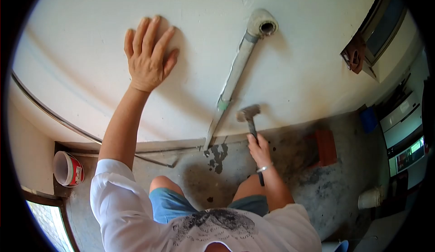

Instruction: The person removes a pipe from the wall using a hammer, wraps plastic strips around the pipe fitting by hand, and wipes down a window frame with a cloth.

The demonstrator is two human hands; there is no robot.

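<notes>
My left hand [148, 57] lies against the white wall [199, 66] with its fingers spread, holding nothing. Lower and to the right, my right hand [259, 150] is wrapped round the dark handle of a hammer [248, 113]. The hammer's head, slightly blurred, is near the wall, right of a grey pipe [239, 66]; I cannot tell whether it touches the wall. This pipe runs up the wall from the floor and ends in an open elbow [265, 25]. A green patch [223, 104] marks its lower part.
A red and white bucket [69, 169] stands at the left by the wall. A thin dark rod [156, 161] lies along the wall's foot. Wet spots [218, 157] mark the concrete floor. At the right are a reddish-brown stool [326, 147], a blue container [368, 119] and a whitish bucket [370, 198].
</notes>
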